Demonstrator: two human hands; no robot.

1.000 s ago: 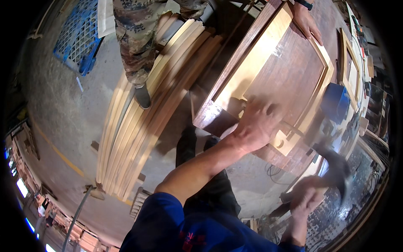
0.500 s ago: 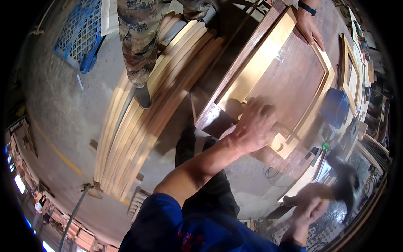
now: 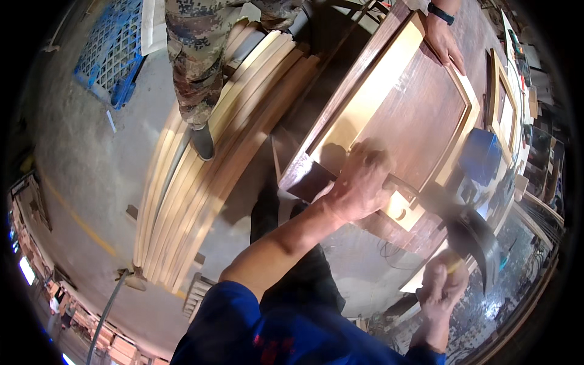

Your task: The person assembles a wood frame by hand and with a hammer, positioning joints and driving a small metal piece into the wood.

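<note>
A light-wood frame [image 3: 459, 146] with angled sides rests on a reddish-brown work table [image 3: 420, 97]. My left hand [image 3: 359, 185] is at its near end, fingers curled over; what they grip is hidden beneath them. A thin brown strip [image 3: 403, 185] sticks out to the right of that hand, beside a light wood end with a round cut-out [image 3: 403, 210]. In my right hand [image 3: 443, 283] is a hammer [image 3: 471, 234], its dark head raised right of the frame and smeared by motion. Another person's hand [image 3: 444, 42], with a black wristband, presses on the frame's far end.
Long curved wood strips [image 3: 207, 188] lie stacked on the floor at left, where a person's camouflage-clad leg [image 3: 194, 73] stands. A blue plastic crate [image 3: 109, 55] is at far left. Beyond the frame's right side stand a blue box [image 3: 479, 155] and another wood frame [image 3: 504, 103].
My right hand and the hammer have come up and to the left, nearer the frame. My left hand stays at the frame's near end. The other person's hand keeps its place.
</note>
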